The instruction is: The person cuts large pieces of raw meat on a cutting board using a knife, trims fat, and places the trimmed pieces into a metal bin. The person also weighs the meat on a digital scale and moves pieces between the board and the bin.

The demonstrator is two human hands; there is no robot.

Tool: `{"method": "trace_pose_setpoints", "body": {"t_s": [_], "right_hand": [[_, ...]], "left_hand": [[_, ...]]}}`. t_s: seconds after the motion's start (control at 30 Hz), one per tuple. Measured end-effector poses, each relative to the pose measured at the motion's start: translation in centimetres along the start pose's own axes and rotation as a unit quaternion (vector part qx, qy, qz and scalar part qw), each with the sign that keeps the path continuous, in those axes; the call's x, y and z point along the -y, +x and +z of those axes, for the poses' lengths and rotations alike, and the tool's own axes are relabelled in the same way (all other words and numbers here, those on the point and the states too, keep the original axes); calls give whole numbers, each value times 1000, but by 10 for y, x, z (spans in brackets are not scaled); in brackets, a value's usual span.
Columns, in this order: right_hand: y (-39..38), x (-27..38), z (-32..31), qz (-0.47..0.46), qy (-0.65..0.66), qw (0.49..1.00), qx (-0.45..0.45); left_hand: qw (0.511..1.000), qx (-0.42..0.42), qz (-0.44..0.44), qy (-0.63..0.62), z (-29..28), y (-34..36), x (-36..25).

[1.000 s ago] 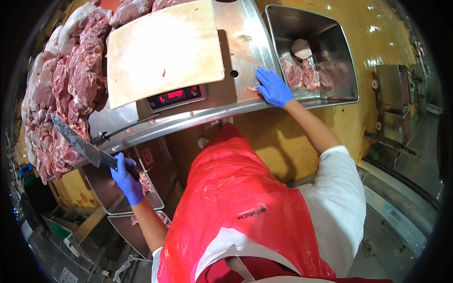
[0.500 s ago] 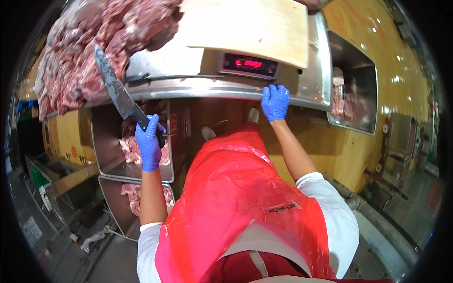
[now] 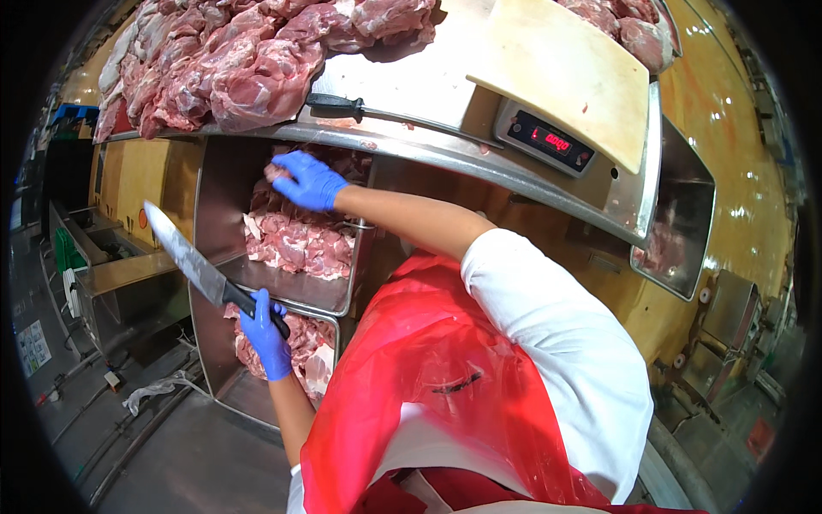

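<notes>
In my gloved left hand (image 3: 267, 339) is the black handle of a large knife (image 3: 188, 259). Its broad blade points up and to the left, over the rim of the metal bins. My right arm reaches across in front of me to the left. The gloved right hand (image 3: 310, 182) is closed on a small piece of meat (image 3: 276, 172), above the upper metal bin (image 3: 224, 221). Cut meat (image 3: 300, 244) lies in that bin. More meat (image 3: 312, 351) fills part of the lower metal bin (image 3: 248, 401), below the left hand.
A big pile of raw meat (image 3: 257, 73) covers the table's left. A sharpening rod (image 3: 336, 106) with a black handle lies along the metal edge. Right of it are a lit scale (image 3: 548, 137), a pale cutting board (image 3: 565, 68) and another metal bin (image 3: 698, 214).
My right hand has left the table edge by the scale and crossed left to the upper bin, now with meat in it. The knife and left hand have moved lower. The view has shifted left.
</notes>
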State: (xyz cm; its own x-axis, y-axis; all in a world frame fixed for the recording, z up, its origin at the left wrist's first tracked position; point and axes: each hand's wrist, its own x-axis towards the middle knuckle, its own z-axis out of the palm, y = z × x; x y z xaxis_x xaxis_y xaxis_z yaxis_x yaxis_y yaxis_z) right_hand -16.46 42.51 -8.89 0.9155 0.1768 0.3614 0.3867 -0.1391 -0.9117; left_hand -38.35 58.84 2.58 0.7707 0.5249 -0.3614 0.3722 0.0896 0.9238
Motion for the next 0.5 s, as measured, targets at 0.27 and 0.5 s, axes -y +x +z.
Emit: {"method": "trace_pose_setpoints", "body": {"t_s": [0.27,0.5], "right_hand": [[-110,13,-200,36,-423,898,-113],[-132,-19,-224,136,-493,851,-120]], "left_hand": [[994,-64,-11,-89,-33,31,50],[998,52,-14,-35,32,60,12]]}}
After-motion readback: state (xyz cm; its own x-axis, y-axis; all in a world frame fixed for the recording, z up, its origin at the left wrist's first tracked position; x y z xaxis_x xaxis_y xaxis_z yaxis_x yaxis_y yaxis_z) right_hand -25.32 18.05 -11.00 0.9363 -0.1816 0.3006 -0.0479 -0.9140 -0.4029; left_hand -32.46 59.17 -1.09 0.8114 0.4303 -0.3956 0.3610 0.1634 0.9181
